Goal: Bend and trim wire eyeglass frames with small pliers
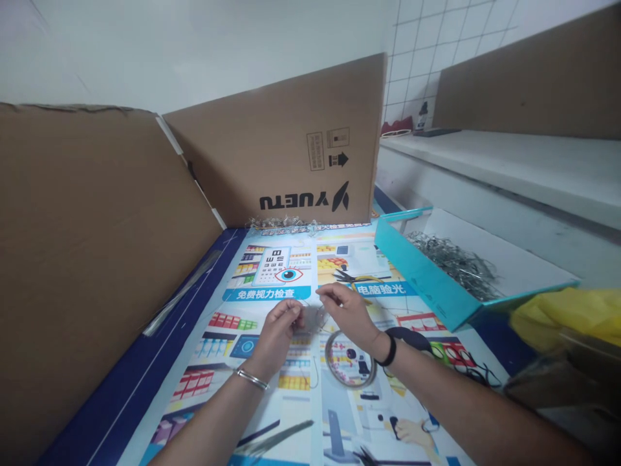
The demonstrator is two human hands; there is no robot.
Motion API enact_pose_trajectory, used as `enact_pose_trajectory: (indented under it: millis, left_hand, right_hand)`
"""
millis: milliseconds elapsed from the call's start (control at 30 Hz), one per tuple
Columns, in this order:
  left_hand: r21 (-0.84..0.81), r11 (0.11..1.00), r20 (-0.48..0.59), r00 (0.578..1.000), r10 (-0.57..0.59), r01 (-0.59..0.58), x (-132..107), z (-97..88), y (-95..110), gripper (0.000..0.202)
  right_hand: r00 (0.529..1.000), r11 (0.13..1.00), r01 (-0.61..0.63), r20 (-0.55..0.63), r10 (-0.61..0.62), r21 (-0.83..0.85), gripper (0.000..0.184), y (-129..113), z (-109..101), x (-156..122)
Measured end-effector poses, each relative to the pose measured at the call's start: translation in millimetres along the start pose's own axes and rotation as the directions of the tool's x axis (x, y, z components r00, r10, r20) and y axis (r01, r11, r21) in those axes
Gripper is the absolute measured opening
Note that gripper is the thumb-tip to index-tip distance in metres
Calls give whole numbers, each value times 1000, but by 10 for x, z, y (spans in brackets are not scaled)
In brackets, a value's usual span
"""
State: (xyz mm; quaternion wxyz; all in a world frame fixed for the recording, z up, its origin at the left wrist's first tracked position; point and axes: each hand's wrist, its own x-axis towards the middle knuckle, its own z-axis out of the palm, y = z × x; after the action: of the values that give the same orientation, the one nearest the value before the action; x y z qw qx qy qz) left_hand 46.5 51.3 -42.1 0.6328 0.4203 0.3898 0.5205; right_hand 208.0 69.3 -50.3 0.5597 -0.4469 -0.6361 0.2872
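My left hand (pixel 285 321) is closed in a pinch above the printed sheet, thumb against the fingers. Close beside it on the right, my right hand (pixel 345 309) pinches too, its fingertips a little higher. A faint, thin bent wire (pixel 317 317) shows between the two hands; its ends are hidden by my fingers. Just under my right hand lies a round coil (pixel 350 382) that looks like wire or tape. Beyond the right hand rest pliers (pixel 345 277) with yellow handles, partly covered. Loose straight wires (pixel 276 440) lie near the front edge.
At the right stands an open turquoise box (pixel 422 278) with many tangled metal wire pieces (pixel 453 262). Cardboard panels (pixel 286 155) wall off the back and left. Small wire pieces (pixel 284 223) are heaped at the back panel. Dark tool tips (pixel 366 456) show at the bottom; yellow plastic (pixel 567 320) lies right.
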Motion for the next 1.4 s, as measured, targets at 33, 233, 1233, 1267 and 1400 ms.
enact_pose_trajectory:
  millis: [33, 233, 1233, 1267, 1400]
  left_hand:
    - [0, 1000, -7, 1000, -6, 6, 0, 5, 5, 14]
    - [1, 1000, 10, 1000, -27, 27, 1, -8, 20, 14]
    - [-70, 997, 18, 999, 26, -25, -33, 4, 117, 13]
    - [-71, 997, 14, 999, 37, -36, -42, 13, 154, 13]
    - [-46, 995, -8, 996, 89, -89, -96, 33, 333, 16]
  right_hand:
    - [1000, 1000, 0, -3, 0, 4, 16, -5, 0, 0]
    - [1000, 1000, -12, -1, 12, 20, 16, -47, -2, -2]
    - [931, 917, -346, 197, 308, 200, 14, -382, -72, 189]
    - [927, 912, -356, 204, 316, 205, 14, -426, -79, 216]
    - [911, 886, -387, 256, 324, 254, 19, -657, -125, 296]
